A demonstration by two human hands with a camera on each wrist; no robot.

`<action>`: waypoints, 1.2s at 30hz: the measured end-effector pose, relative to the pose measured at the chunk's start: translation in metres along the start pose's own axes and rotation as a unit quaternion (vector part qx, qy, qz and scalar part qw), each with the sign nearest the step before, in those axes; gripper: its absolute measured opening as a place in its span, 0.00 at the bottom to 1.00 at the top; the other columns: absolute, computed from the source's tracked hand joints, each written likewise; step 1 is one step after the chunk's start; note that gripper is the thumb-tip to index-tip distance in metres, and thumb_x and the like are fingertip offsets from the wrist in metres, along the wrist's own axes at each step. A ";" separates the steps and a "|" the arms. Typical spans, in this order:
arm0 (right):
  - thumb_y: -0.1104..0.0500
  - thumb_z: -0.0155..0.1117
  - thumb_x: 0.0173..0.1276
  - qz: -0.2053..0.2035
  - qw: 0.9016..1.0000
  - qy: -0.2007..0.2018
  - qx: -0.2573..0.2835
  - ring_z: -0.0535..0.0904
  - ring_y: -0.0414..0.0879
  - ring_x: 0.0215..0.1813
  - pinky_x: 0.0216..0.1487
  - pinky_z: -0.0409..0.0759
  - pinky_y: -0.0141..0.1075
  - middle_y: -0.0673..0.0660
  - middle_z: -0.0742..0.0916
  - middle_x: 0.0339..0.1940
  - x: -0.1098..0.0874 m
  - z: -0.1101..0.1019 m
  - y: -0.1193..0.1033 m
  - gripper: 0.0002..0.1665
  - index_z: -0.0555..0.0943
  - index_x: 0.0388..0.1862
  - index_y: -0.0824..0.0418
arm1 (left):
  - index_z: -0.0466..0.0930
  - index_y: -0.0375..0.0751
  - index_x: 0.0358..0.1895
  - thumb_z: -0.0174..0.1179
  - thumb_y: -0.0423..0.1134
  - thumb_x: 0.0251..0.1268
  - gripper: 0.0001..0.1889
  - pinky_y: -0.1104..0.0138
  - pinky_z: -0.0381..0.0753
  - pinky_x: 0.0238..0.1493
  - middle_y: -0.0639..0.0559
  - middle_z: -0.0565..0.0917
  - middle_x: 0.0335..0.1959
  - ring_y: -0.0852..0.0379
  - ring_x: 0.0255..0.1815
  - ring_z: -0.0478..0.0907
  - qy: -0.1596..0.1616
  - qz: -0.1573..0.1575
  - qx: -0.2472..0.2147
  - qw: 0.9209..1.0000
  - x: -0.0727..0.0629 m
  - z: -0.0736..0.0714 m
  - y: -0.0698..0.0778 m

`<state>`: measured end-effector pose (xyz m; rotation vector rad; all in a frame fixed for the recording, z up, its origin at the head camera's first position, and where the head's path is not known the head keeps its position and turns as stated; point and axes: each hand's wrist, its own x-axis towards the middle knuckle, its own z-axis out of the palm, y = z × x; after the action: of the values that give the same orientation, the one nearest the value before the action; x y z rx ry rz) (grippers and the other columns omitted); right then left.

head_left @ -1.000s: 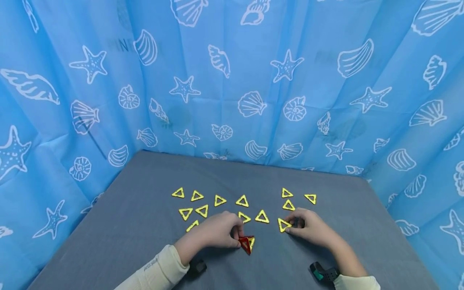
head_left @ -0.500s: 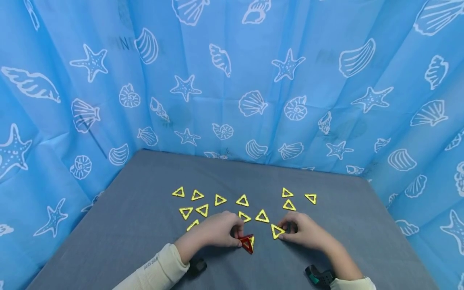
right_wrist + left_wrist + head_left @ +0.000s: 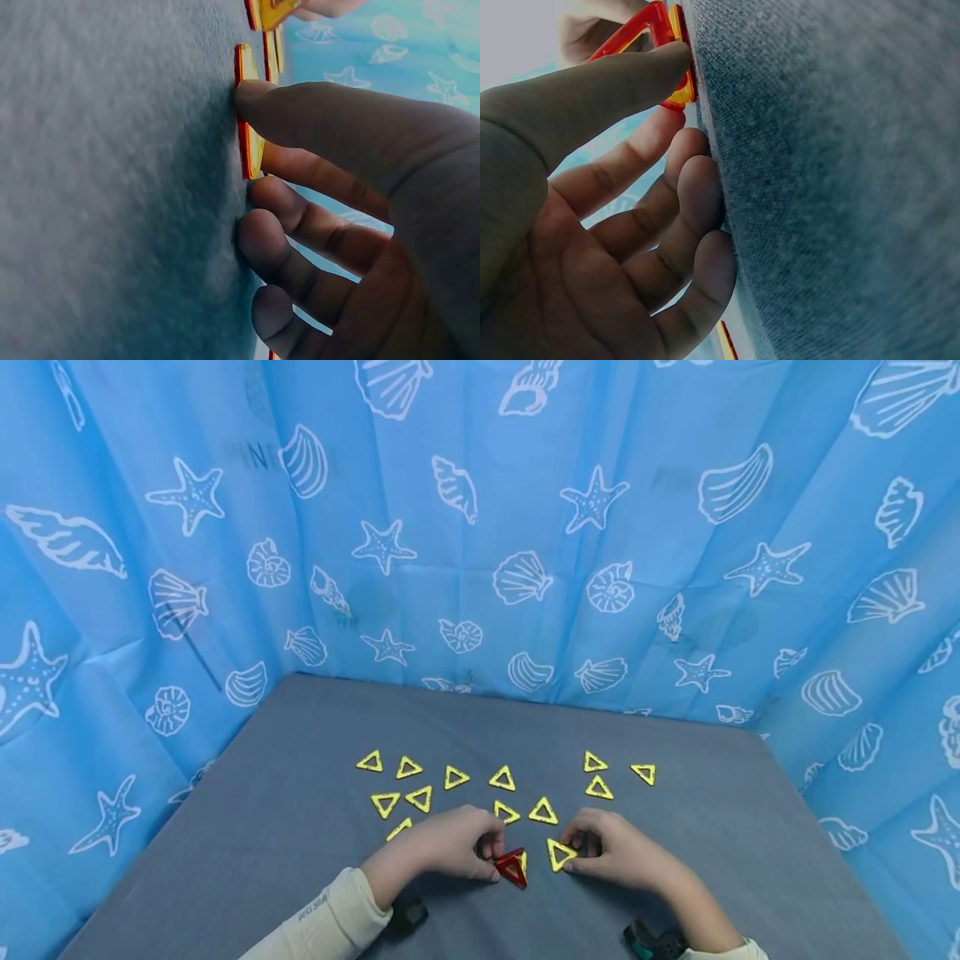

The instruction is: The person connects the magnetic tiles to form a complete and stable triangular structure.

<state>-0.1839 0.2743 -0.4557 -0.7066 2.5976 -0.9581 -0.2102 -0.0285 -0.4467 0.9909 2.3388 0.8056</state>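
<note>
My left hand (image 3: 453, 843) pinches a small built-up shape of triangular tiles between thumb and index finger. A red triangular tile (image 3: 509, 876) faces up, leaning against a yellow part behind it; red and yellow edges also show by the thumb in the left wrist view. Just to the right, my right hand (image 3: 622, 853) grips a yellow triangular tile (image 3: 552, 857) by thumb and index finger. That tile (image 3: 676, 26) cannot be told apart in the left wrist view, but the right wrist view has the held yellow tile (image 3: 251, 161) low against the cloth. A small gap separates both pieces.
Several yellow triangular tiles (image 3: 385, 795) lie flat at the left and middle of the grey cloth (image 3: 300, 877). A few more, including one yellow tile (image 3: 598, 794), lie beyond my right hand. A blue seashell curtain (image 3: 465, 577) encloses the back and sides.
My right hand has slid the yellow triangular tile left and toward me, closer to the red and yellow shape. The left hand stays in place, its red tile turned slightly.
</note>
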 end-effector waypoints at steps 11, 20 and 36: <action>0.49 0.79 0.68 0.006 1.000 -0.024 0.005 0.78 0.37 0.34 0.35 0.79 0.33 0.49 0.83 0.38 0.000 0.012 -0.015 0.14 0.86 0.45 0.53 | 0.83 0.51 0.33 0.77 0.43 0.64 0.10 0.69 0.74 0.33 0.61 0.79 0.28 0.65 0.27 0.74 -0.007 -0.018 -0.009 1.000 0.001 0.006 -0.004; 0.47 0.79 0.67 -0.002 1.000 -0.022 -0.005 0.77 0.36 0.33 0.34 0.78 0.33 0.47 0.83 0.37 0.006 0.019 -0.024 0.14 0.86 0.45 0.50 | 0.82 0.53 0.32 0.76 0.44 0.66 0.10 0.70 0.74 0.32 0.62 0.79 0.27 0.66 0.26 0.74 -0.005 -0.011 -0.006 1.000 0.004 0.004 -0.006; 0.50 0.79 0.68 0.001 1.000 -0.028 0.007 0.77 0.34 0.32 0.34 0.79 0.33 0.48 0.83 0.37 0.004 0.018 -0.022 0.10 0.85 0.41 0.50 | 0.81 0.52 0.32 0.75 0.43 0.67 0.10 0.70 0.74 0.32 0.61 0.79 0.27 0.65 0.26 0.74 -0.002 -0.006 -0.010 1.000 0.002 0.005 -0.004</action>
<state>-0.1722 0.2482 -0.4552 -0.7160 2.5402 -0.9422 -0.2101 -0.0278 -0.4534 0.9685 2.3259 0.8199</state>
